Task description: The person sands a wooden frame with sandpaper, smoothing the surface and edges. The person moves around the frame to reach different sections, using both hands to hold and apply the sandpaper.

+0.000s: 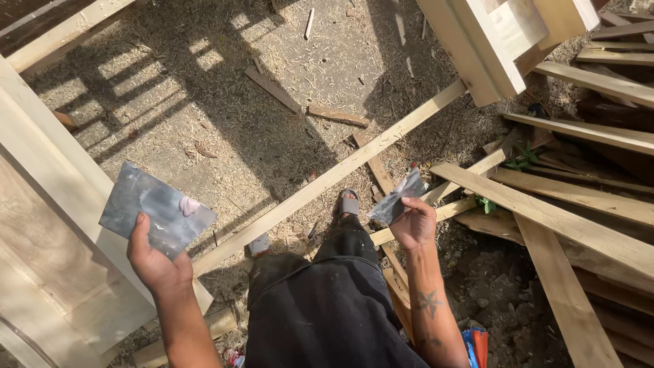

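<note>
My left hand [155,257] holds up a flat grey metal sheet [153,206] with a pink smear of putty on it, thumb on top, above the pale wooden door panel [48,272] at the left. My right hand [413,223] grips a smaller dark grey scraper blade [396,200], held out over the sawdust ground. My legs in dark trousers and grey sandals [349,204] stand between both hands.
A long pale timber strip [327,178] runs diagonally across the sawdust-covered ground. Stacked planks [579,197] pile up at the right. A pale wooden frame [504,41] leans in at the top right. Offcuts [272,88] lie scattered on the ground.
</note>
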